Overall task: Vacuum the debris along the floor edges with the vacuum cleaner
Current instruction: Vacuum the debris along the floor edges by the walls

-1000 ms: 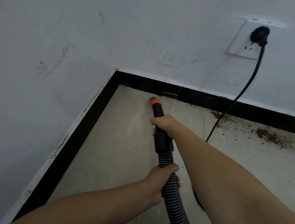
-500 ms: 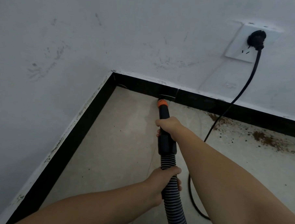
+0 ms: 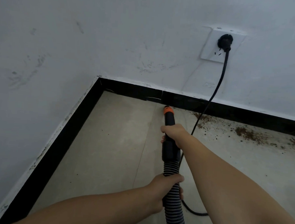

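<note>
1. My right hand point(image 3: 173, 132) wraps the black rigid nozzle point(image 3: 169, 129) of the vacuum cleaner around its middle, fingers curled round it. This forward grip steers the tip.
2. My left hand point(image 3: 167, 189) grips the ribbed hose point(image 3: 171, 202) just below the nozzle collar, fingers closed round the ribs. In my judgement this rear grip takes the drag of the hose, so the tip answers only to the forward grip.
3. The orange tip point(image 3: 167, 110) sits low at the floor point(image 3: 107, 152), close against the black baseboard point(image 3: 228, 110) of the far wall. Whether it touches the baseboard cannot be told. The nozzle is tilted forward and down so the opening meets the seam where dirt collects.
4. The debris point(image 3: 247, 133), brown crumbs and dust, lies along the same baseboard to the right of the tip, near but not under it. The stretch from the corner to the tip appears largely free of crumbs.
5. The power cord point(image 3: 211, 96) hangs from the plug point(image 3: 225, 42) in the wall socket point(image 3: 222, 45), crosses the baseboard beside the first crumbs, and passes behind my right forearm.
6. Judgement: the next pass runs rightward along the edge. The cord lies across that path and could snag the tip.
</note>
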